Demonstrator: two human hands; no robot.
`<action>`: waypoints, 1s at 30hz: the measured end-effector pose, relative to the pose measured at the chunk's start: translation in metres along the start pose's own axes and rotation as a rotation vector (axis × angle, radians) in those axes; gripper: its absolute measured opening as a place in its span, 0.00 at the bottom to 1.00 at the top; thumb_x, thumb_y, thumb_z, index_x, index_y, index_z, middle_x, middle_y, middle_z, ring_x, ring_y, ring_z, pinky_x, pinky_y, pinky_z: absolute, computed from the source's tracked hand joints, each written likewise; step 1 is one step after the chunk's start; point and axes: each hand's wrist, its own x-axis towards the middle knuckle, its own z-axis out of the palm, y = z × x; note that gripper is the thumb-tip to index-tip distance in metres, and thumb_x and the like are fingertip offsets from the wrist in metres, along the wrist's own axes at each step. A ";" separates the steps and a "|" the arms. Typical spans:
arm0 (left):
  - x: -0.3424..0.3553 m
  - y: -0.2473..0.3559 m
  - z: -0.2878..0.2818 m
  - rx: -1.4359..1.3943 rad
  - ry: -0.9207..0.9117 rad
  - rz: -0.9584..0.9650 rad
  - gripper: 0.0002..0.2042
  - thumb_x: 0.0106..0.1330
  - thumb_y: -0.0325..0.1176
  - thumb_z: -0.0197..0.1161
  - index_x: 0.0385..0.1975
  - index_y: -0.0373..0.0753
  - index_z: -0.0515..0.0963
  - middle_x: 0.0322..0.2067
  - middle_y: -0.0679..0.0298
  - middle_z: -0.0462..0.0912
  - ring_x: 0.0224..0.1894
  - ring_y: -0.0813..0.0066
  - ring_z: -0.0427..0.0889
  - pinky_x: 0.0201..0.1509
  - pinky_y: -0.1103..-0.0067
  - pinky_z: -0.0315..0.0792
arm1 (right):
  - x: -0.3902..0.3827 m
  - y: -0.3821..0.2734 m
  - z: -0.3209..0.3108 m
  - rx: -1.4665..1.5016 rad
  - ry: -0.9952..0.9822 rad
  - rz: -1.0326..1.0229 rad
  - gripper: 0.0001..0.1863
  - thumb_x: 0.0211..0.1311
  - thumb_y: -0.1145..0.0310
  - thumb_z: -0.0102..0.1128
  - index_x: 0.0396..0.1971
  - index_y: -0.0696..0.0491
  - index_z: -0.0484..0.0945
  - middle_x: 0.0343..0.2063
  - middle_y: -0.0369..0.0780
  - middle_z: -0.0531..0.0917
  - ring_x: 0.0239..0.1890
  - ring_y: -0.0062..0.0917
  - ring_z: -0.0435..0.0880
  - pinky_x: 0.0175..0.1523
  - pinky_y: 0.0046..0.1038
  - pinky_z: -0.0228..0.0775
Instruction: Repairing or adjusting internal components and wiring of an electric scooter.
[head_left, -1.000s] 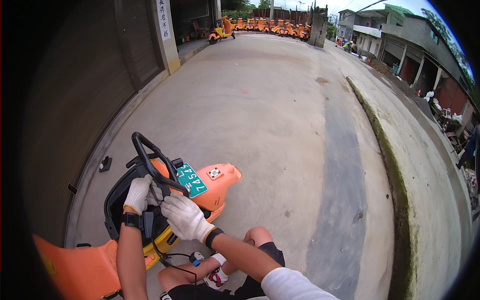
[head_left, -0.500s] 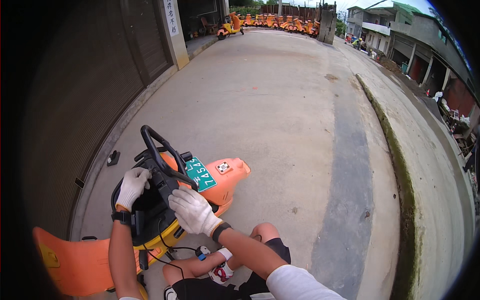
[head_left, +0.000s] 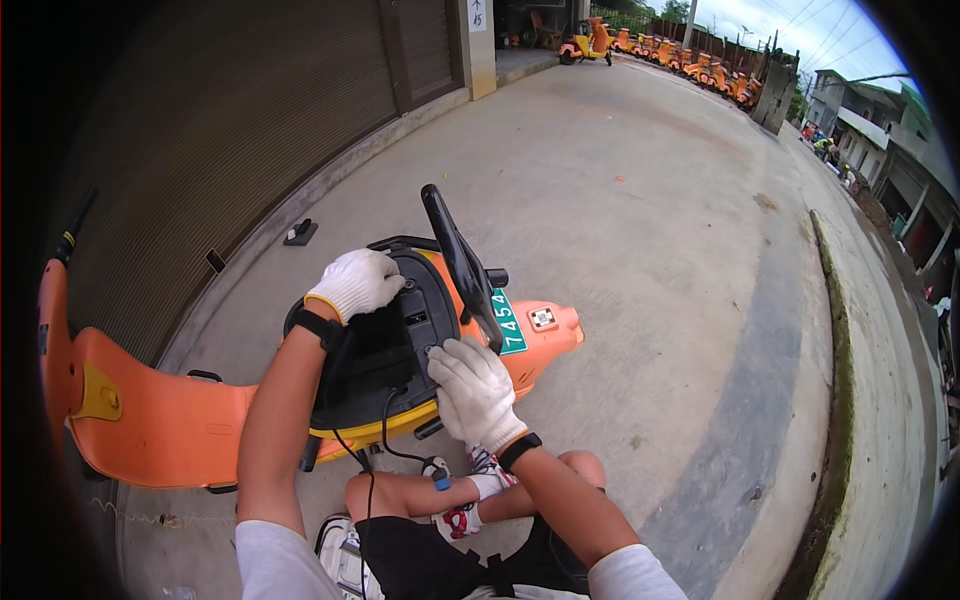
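The scooter's (head_left: 175, 430) black panel (head_left: 433, 295) lies between both gloved hands: the left hand (head_left: 358, 283) bends over its far end, the right hand (head_left: 474, 390) over its near end. Whether either grips anything, I cannot tell.

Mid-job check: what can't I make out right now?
All in the head view:
- What lies under the gloved left hand and right hand: covered by the hands themselves.
- Floor of the under-seat compartment: lost in dark shadow.
- Left part of the green license plate: behind the black grab rail.
- Details of the distant scooters: too small.
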 end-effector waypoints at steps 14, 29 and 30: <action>0.000 0.018 0.015 -0.608 -0.196 -0.356 0.20 0.73 0.41 0.58 0.22 0.31 0.77 0.16 0.56 0.81 0.12 0.65 0.79 0.14 0.71 0.75 | -0.004 0.002 -0.001 0.032 -0.005 0.024 0.22 0.47 0.69 0.63 0.45 0.62 0.80 0.51 0.48 0.82 0.60 0.43 0.78 0.71 0.48 0.65; 0.043 -0.010 0.090 -0.336 0.182 -0.186 0.19 0.57 0.41 0.62 0.34 0.27 0.83 0.34 0.35 0.83 0.44 0.37 0.83 0.49 0.55 0.77 | -0.007 -0.009 -0.002 0.026 0.093 0.057 0.20 0.50 0.73 0.63 0.45 0.62 0.82 0.50 0.47 0.82 0.62 0.41 0.76 0.73 0.44 0.64; 0.041 -0.015 0.093 -0.387 0.255 -0.106 0.18 0.61 0.41 0.63 0.32 0.25 0.82 0.27 0.39 0.84 0.35 0.41 0.87 0.40 0.57 0.80 | -0.005 -0.012 0.000 0.039 0.092 0.063 0.20 0.49 0.72 0.64 0.45 0.62 0.82 0.50 0.47 0.82 0.62 0.42 0.76 0.73 0.43 0.64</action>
